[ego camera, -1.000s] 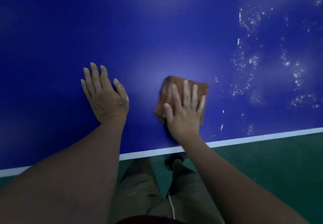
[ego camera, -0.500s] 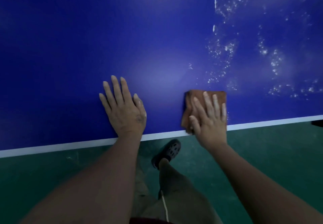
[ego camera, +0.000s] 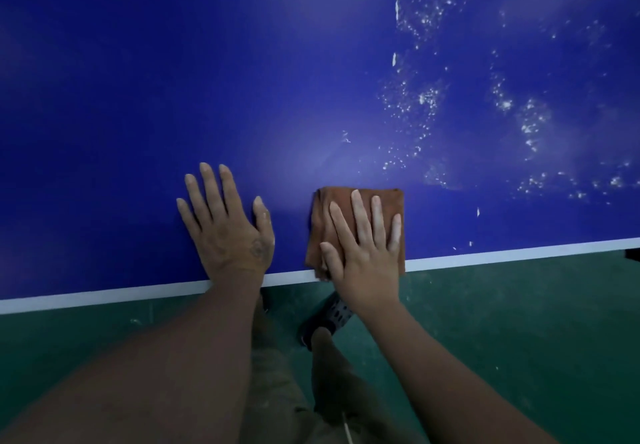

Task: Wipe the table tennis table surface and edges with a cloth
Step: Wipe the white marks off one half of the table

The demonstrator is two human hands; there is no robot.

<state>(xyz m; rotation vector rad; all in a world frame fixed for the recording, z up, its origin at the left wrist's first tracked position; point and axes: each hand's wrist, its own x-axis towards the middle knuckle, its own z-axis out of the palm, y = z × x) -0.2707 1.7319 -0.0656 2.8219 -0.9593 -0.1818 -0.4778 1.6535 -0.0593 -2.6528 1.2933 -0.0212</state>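
Observation:
The blue table tennis table [ego camera: 242, 80] fills the upper view, with a white line [ego camera: 104, 296] along its near edge. A folded brown cloth [ego camera: 362, 201] lies flat at that edge, its lower part over the white line. My right hand [ego camera: 363, 249] presses flat on the cloth with fingers spread. My left hand [ego camera: 227, 232] rests flat on the bare blue surface just left of the cloth, holding nothing. White dusty specks [ego camera: 426, 97] spread over the table to the upper right of the cloth.
Green floor [ego camera: 519, 322] lies below the table edge. My legs and a dark perforated shoe [ego camera: 329, 319] stand close under the edge between my arms. A dark object [ego camera: 633, 255] pokes in at the right border.
My right hand has slid the cloth toward me, from further in on the blue surface down onto the white edge line. My left hand has also drawn back to the near edge.

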